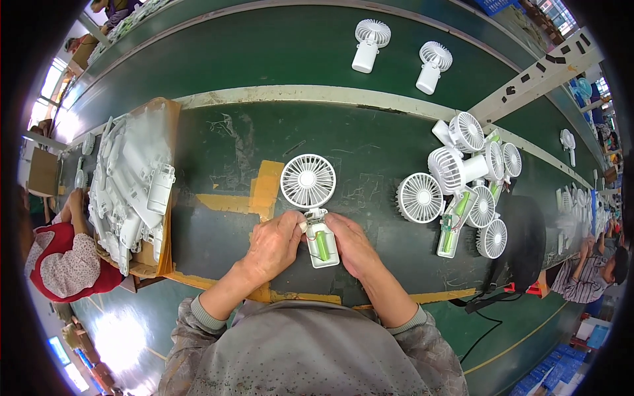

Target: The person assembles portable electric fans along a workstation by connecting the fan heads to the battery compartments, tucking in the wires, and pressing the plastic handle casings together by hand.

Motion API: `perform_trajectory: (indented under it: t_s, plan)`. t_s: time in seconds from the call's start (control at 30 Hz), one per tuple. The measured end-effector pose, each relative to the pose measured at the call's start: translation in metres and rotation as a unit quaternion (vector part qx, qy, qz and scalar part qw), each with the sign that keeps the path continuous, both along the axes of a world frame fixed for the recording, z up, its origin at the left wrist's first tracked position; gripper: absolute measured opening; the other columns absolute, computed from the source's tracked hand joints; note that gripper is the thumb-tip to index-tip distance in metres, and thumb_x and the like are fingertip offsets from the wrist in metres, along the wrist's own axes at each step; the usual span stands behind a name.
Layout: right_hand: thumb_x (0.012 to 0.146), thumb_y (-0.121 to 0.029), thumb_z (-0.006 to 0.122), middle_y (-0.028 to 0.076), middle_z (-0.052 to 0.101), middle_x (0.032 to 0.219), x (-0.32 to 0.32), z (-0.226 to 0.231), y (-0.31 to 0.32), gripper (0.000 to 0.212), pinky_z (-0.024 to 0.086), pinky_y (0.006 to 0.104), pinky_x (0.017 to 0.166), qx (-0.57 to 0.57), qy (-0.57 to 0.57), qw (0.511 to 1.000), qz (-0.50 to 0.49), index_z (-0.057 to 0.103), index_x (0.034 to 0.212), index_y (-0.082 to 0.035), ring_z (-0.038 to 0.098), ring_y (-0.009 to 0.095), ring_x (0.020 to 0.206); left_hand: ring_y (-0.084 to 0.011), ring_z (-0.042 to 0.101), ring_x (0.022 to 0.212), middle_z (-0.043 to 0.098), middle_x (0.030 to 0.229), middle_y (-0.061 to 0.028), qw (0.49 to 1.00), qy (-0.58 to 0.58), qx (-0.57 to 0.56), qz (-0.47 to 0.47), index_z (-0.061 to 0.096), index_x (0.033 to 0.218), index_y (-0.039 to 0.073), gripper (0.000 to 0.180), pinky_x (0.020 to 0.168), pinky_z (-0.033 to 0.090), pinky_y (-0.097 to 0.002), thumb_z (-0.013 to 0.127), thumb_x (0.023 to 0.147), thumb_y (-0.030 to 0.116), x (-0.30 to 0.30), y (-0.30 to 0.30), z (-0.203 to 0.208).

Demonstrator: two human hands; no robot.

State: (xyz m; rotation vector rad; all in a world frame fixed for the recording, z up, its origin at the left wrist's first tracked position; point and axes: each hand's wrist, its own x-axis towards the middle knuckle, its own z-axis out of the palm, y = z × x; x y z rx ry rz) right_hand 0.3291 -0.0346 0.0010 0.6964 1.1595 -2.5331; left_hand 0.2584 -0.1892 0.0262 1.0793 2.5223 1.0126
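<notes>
A white handheld fan (308,181) lies in front of me, its round caged head pointing away. Its handle (328,258) is uncovered and shows a green battery (321,245) and thin wires inside. My left hand (272,245) is closed at the upper left of the handle, thumb and forefinger pinched by the neck; a small pale bit shows at the fingertips, too small to name. My right hand (354,245) grips the right side of the handle, with the thumb near the neck joint.
More white fans (421,198) are piled on the right, some with green batteries showing. At the left stands a cardboard box (166,218) of white handle shells (160,188). Two fans (372,33) lie across the rail. A slanted metal post (538,76) rises at right. Co-workers sit on both sides.
</notes>
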Motion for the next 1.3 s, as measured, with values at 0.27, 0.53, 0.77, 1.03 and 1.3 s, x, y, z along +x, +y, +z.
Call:
perform_trajectory:
  t_s: [0.27,0.53,0.77,1.03,1.3]
  plan:
    - [0.095,-0.022,0.039,0.01,0.062,0.097,0.001,0.0,-0.002,0.031,0.049,0.0269,0.075,0.017,0.012,1.0,-0.003,0.053,0.11,0.003,0.061,0.015,0.085,-0.032,0.059,0.065,0.058,0.072,-0.0131,0.997,0.071,-0.024,-0.016,0.048,0.086,0.004,0.01,0.054,0.046,-0.0414,0.056,0.08,0.004,-0.001,0.002,0.003]
    - [0.096,-0.023,0.038,0.008,0.062,0.095,0.001,0.002,-0.001,0.033,0.049,0.0249,0.072,0.045,0.023,0.999,0.002,0.052,0.111,0.002,0.06,0.012,0.083,-0.0292,0.06,0.067,0.059,0.078,-0.0103,0.994,0.092,0.047,-0.026,0.055,0.103,0.003,0.032,0.057,0.049,-0.037,0.06,0.072,-0.002,0.001,0.004,0.005]
    - [0.094,-0.015,0.045,0.003,0.058,0.103,0.004,-0.002,0.002,0.029,0.045,0.0228,0.078,0.052,0.076,0.995,0.029,0.05,0.117,0.001,0.054,0.008,0.091,-0.0244,0.058,0.072,0.056,0.083,-0.009,0.973,0.196,-0.007,-0.119,0.057,0.105,-0.003,0.035,0.062,0.05,-0.0344,0.056,0.07,0.003,0.0,0.002,0.006]
    - [0.09,-0.004,0.05,0.001,0.057,0.104,0.006,-0.005,-0.002,0.031,0.044,0.0219,0.079,0.108,0.116,0.986,0.049,0.047,0.121,0.0,0.052,0.006,0.092,-0.024,0.056,0.073,0.053,0.082,-0.011,0.968,0.19,-0.072,-0.149,0.054,0.104,-0.008,0.04,0.063,0.049,-0.0337,0.056,0.067,0.004,0.002,0.007,0.017]
    - [0.091,-0.002,0.048,0.0,0.056,0.103,0.007,-0.008,-0.003,0.032,0.042,0.021,0.078,0.156,0.126,0.978,0.047,0.046,0.123,-0.001,0.05,0.005,0.091,-0.0258,0.057,0.074,0.053,0.082,-0.0112,0.959,0.156,-0.129,-0.2,0.055,0.1,-0.006,0.033,0.062,0.049,-0.0363,0.055,0.069,0.004,-0.006,0.016,0.024]
